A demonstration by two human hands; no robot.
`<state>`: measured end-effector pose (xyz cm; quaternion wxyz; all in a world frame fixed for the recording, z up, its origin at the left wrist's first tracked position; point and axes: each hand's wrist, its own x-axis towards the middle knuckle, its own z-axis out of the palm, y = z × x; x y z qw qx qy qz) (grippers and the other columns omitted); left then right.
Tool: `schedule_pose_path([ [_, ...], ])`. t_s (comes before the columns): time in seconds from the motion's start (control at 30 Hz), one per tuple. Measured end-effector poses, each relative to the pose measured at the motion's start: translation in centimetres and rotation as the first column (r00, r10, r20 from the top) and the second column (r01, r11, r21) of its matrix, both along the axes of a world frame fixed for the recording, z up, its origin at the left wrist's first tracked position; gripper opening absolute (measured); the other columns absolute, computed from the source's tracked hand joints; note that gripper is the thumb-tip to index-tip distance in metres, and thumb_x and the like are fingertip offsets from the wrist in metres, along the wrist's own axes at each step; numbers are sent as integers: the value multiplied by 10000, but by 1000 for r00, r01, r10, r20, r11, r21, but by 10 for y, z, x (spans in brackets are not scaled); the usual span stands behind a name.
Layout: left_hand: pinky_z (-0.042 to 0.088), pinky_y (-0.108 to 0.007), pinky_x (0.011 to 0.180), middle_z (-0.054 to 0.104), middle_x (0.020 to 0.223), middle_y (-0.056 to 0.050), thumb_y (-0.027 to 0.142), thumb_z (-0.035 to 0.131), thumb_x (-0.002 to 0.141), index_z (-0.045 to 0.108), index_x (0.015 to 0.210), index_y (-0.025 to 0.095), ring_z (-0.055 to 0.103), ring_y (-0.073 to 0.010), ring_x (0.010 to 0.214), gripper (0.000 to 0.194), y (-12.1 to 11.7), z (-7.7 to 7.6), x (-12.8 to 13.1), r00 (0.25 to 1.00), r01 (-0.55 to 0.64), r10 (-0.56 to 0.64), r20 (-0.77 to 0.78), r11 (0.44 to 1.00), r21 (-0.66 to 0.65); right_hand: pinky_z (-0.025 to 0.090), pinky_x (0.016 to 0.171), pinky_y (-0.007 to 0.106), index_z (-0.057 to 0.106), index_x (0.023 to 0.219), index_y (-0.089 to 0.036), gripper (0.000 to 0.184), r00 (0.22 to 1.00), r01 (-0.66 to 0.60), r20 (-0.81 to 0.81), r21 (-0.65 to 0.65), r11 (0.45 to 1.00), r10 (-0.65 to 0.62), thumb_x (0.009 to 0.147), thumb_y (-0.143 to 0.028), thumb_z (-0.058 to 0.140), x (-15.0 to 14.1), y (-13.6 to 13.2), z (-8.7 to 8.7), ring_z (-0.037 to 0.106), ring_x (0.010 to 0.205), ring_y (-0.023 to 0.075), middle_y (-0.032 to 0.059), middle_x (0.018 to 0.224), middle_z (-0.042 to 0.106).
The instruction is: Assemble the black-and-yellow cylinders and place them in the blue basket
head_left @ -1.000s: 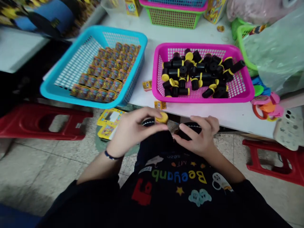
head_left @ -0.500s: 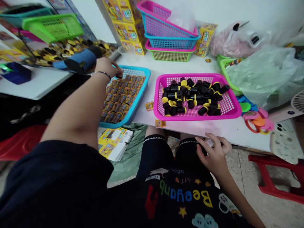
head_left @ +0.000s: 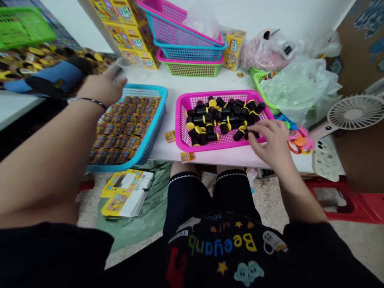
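Right hand is reaching over the near right rim of a magenta plastic basket, with its fingers half curled and its fingertips lying among black cylinders with yellow caps; whether it has hold of a cylinder cannot be told. The cylinders are lying heaped at mixed angles inside the magenta basket, with some yellow caps showing separately among them. Left hand is extending over the far left corner of a blue plastic basket, its fingers nearly straight and slightly spread; a blurred translucent edge is showing at the fingertips, so its hold cannot be told. Wrapped packets are lying in close rows inside the blue basket. Both baskets are standing side by side on a white table, with small yellow cards lying near the magenta basket's front corner. Stacked mesh baskets are standing at the far edge, beside yellow boxes. Folded yellow cardboard is lying on a green cloth below the table edge, left of the person's knees. White fan is standing at the right, above a patterned phone.
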<state>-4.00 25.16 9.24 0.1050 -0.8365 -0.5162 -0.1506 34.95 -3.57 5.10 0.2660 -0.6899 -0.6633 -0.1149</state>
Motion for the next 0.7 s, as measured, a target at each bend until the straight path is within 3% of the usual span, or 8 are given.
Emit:
schedule_pose_path([
  [0.07,571,-613,1026,788,1215,-169,299,389,1098,640,1359,-63,733,-354,1251,512,-51,24,16,979,-197,196,60,980,9,495,1124,482,768,1257,-216,345,997,-45,40,-288,957,59,1004,-359,581,9,33,15,669,1234,309,127,1277,766],
  [0.17,601,-522,1018,788,951,-73,347,400,1047,766,1169,37,796,-315,1088,494,-143,41,37,979,-203,203,4,979,-2,571,1005,453,765,1277,-161,473,976,69,197,-686,724,94,978,-495,613,9,75,24,732,1164,349,176,1227,797],
  [0.27,640,-342,778,728,721,-33,464,387,1059,762,902,145,770,-221,716,517,-216,17,49,990,81,-99,-104,983,-164,602,916,469,813,1153,-87,541,952,174,288,-785,595,101,888,-551,728,-1,102,19,762,1090,412,240,1117,816],
  [0.37,639,-348,737,786,798,-85,359,426,1087,773,902,168,774,-252,729,437,-248,-39,59,934,280,-329,-138,915,-290,608,901,448,821,1131,-76,489,947,161,290,-800,578,138,805,-441,823,-10,113,13,771,1075,403,233,1073,826],
  [0.5,632,-465,1046,751,1330,-246,126,447,1048,756,1256,62,750,-350,1235,377,-245,-108,69,911,340,-378,-163,914,-222,601,874,376,835,1053,-141,322,957,52,208,-807,589,201,837,-371,776,-10,107,17,790,992,321,147,992,837],
  [0.6,597,-482,1136,691,1440,-252,0,416,991,707,1382,64,686,-349,1365,492,-235,-130,67,907,347,-378,-188,921,-178,595,847,338,789,1135,-171,325,982,-62,72,-746,663,174,841,-306,766,2,95,23,782,919,257,73,938,819],
  [0.67,590,-474,1151,709,1411,-252,-21,399,979,710,1372,48,691,-347,1359,505,-231,-133,62,890,380,-412,-196,907,-180,605,809,331,719,1248,-186,446,973,-212,-207,-624,752,103,812,-245,791,12,86,23,765,849,217,29,885,790],
  [0.7,588,-466,1155,711,1408,-253,-18,397,982,710,1366,40,693,-344,1356,499,-230,-133,59,882,400,-432,-188,898,-184,615,792,325,679,1288,-201,506,912,-297,-404,-532,793,71,798,-222,803,17,82,22,758,819,196,5,861,774],
])
